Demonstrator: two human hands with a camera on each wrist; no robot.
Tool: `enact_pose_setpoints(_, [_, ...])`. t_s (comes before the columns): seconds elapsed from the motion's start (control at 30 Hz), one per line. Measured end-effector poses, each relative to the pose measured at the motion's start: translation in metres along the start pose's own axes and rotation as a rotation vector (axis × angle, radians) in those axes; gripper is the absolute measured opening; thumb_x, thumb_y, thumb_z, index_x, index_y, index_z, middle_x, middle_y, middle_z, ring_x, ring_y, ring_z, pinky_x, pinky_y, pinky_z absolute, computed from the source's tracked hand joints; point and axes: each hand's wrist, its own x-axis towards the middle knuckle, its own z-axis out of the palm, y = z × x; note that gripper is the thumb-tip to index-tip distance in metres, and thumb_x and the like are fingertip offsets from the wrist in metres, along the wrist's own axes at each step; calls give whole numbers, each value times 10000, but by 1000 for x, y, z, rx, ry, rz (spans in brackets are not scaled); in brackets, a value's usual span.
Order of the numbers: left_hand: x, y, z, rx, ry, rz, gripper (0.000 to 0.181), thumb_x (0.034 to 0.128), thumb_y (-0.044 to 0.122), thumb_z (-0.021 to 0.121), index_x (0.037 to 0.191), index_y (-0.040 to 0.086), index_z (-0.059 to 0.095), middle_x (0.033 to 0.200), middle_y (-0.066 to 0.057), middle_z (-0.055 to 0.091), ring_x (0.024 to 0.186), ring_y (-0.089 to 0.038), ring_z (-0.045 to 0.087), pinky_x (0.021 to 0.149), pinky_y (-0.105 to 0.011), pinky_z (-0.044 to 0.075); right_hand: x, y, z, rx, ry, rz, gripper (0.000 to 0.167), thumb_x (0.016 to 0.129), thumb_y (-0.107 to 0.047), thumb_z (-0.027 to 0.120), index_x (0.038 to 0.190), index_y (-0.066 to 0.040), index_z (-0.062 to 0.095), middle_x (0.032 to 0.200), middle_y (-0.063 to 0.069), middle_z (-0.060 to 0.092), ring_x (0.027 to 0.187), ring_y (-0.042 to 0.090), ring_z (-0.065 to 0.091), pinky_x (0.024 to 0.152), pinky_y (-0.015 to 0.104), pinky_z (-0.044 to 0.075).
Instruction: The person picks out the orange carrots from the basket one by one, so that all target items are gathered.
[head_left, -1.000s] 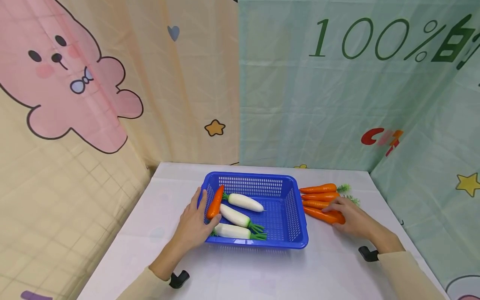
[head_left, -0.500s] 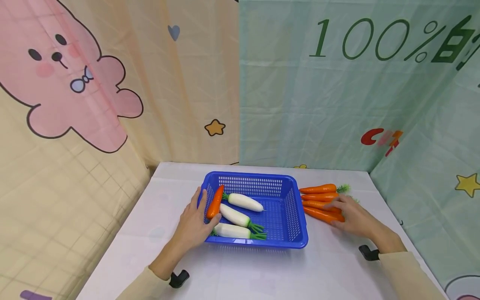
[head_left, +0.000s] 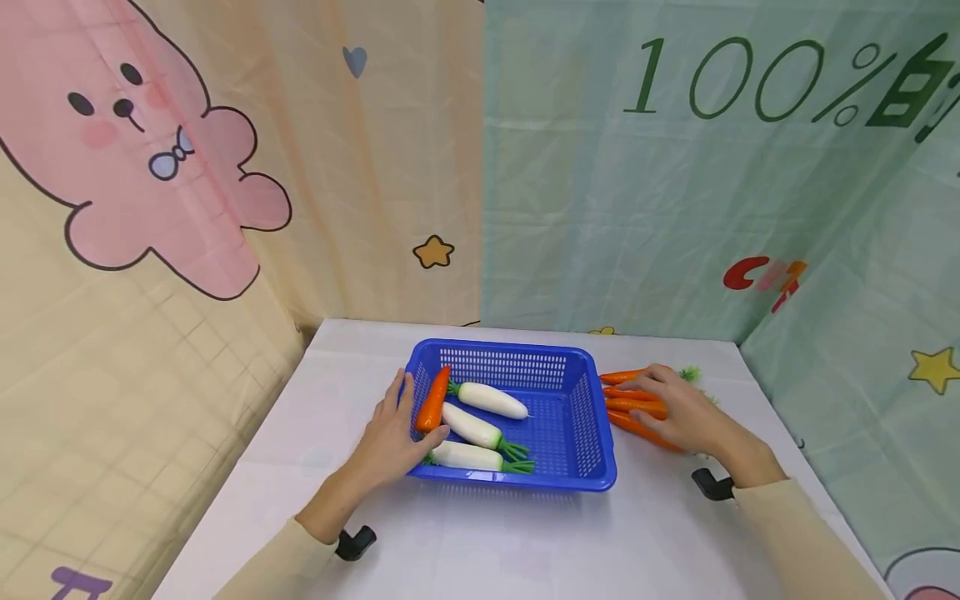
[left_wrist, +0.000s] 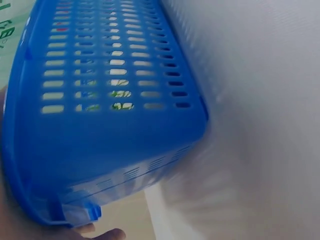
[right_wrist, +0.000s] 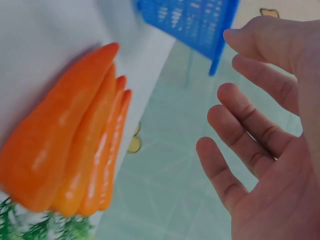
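Note:
A blue plastic basket (head_left: 517,481) stands on the table. One carrot (head_left: 433,402) leans at its left end, beside three white radishes with green stems: a back radish (head_left: 492,401), a middle radish (head_left: 471,424) and a front radish (head_left: 468,456). My left hand (head_left: 382,446) rests on the basket's left rim, fingers fairly straight and thumb spread over the front left corner. To the basket's right, several carrots (right_wrist: 55,140) lie side by side. Over them hovers my right hand (head_left: 678,417), partly hiding them; the right wrist view shows its fingers relaxed, apart from the carrots, holding nothing.
The white table (head_left: 525,542) meets printed curtains at its back and sides. A black wrist mount (head_left: 355,543) sits under the left wrist, and another mount (head_left: 712,484) under the right. Feathery carrot tops (right_wrist: 47,227) point away from the basket.
My right hand has lifted off the carrots and shifted slightly left and back over the row. My left hand stays on the basket, and the head view has tilted a little.

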Motion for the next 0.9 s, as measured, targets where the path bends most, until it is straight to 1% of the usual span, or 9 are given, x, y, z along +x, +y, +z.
enact_pose_setpoints(0.13, [0,-4,-9,-29,-59,1,1329,998,726,761,1862,13,44,1974,-239,-12,1771,-615,234,1293,-871,372,13,-18,-2,47,18,-55,385,1041,-85,863,1419,-131,809,1315,79,716,1222,295,701,1040,567,687])
enact_pose_setpoints(0.27, [-6,-11,-10,-13,-94,11,1381,956,780,776,1868,38,52,1978,-226,-10,1773,-614,238,1300,-871,364,30,-40,2,93,4,-90,416,1072,-102,838,1478,-169,784,1394,69,712,1280,284,709,1074,535,689])
enact_pose_setpoints(0.33, [-10,-15,-8,13,-100,15,1390,943,815,764,1872,61,58,1981,-213,-5,1774,-602,254,1311,-862,368,41,-53,5,104,-25,-92,438,1092,-147,828,1522,-195,758,1428,72,703,1297,284,700,1082,524,688])
enact_pose_setpoints(0.4, [-12,-19,-6,33,-93,20,1395,933,844,754,1876,75,72,1982,-211,11,1768,-596,278,1315,-858,373,53,-66,7,114,-65,-88,461,1108,-193,818,1560,-207,730,1443,73,699,1302,278,693,1097,520,678])
enact_pose_setpoints(0.47, [-13,-20,-5,44,-86,22,1399,926,858,753,1879,86,80,1983,-206,22,1764,-594,293,1320,-860,370,67,-79,10,126,-110,-86,496,1121,-244,808,1602,-205,698,1464,87,691,1308,279,689,1118,526,669])
enact_pose_setpoints(0.53, [-14,-21,-4,44,-81,20,1397,928,861,752,1881,94,79,1984,-201,20,1761,-595,298,1324,-860,364,82,-92,13,142,-153,-102,536,1126,-277,801,1638,-187,668,1500,115,682,1322,302,697,1141,542,662])
enact_pose_setpoints(0.73, [-13,-17,-9,29,-79,10,1414,922,857,762,1885,113,42,1986,-192,-14,1748,-613,312,1330,-863,355,126,-124,24,229,-285,-160,628,1143,-326,769,1713,-136,586,1569,195,646,1347,369,700,1187,578,633])
enact_pose_setpoints(0.83, [-11,-13,-11,18,-87,9,1432,911,859,770,1886,126,18,1986,-189,-25,1743,-617,319,1330,-862,357,142,-132,32,270,-339,-158,661,1150,-363,756,1737,-135,554,1588,201,638,1362,364,692,1212,595,620])
enact_pose_setpoints(0.9, [-10,-12,-13,19,-93,13,1443,905,863,772,1886,131,8,1986,-190,-34,1740,-618,325,1325,-862,367,151,-137,39,303,-358,-158,679,1151,-371,751,1750,-135,534,1592,212,638,1361,368,698,1209,594,625])
